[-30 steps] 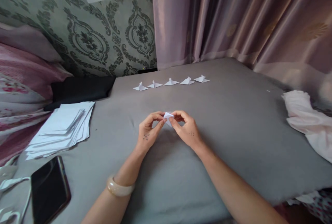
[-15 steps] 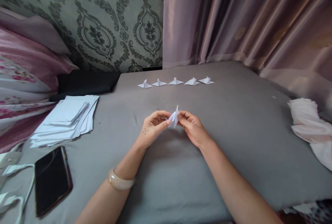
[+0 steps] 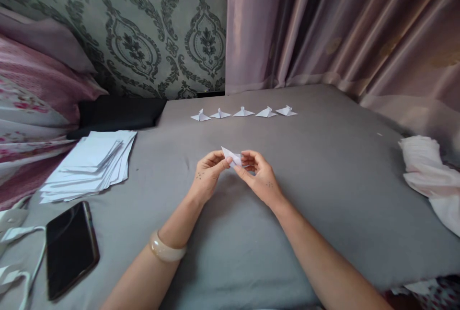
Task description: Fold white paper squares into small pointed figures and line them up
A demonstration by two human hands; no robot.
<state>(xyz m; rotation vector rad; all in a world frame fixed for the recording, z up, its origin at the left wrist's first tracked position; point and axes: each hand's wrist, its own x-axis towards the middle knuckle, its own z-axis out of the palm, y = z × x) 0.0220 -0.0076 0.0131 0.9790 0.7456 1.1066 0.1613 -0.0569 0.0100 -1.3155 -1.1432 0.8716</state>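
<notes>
A small folded white paper (image 3: 233,158) is held up between my two hands, above the grey cloth surface (image 3: 230,233). My left hand (image 3: 209,171) pinches its left side between thumb and fingers, and a pale bangle circles that wrist. My right hand (image 3: 261,176) closes on the right side, thumb at the lower edge and fingers behind. One pointed corner of the paper rises to the upper left. Beyond my hands, several folded paper cranes (image 3: 243,112) stand in a row.
At the left lies a stack of white paper sheets (image 3: 89,166), with a black phone (image 3: 72,250) and white cables (image 3: 39,252) nearer me. A black folded item (image 3: 125,112) lies by the patterned wall. Pale crumpled cloth (image 3: 427,166) sits at the right, below the curtain (image 3: 323,22).
The folded paper has been turned from upright and edge-on to slanting, its point now leaning upper left. My right hand has rolled so its back shows, with the thumb lower.
</notes>
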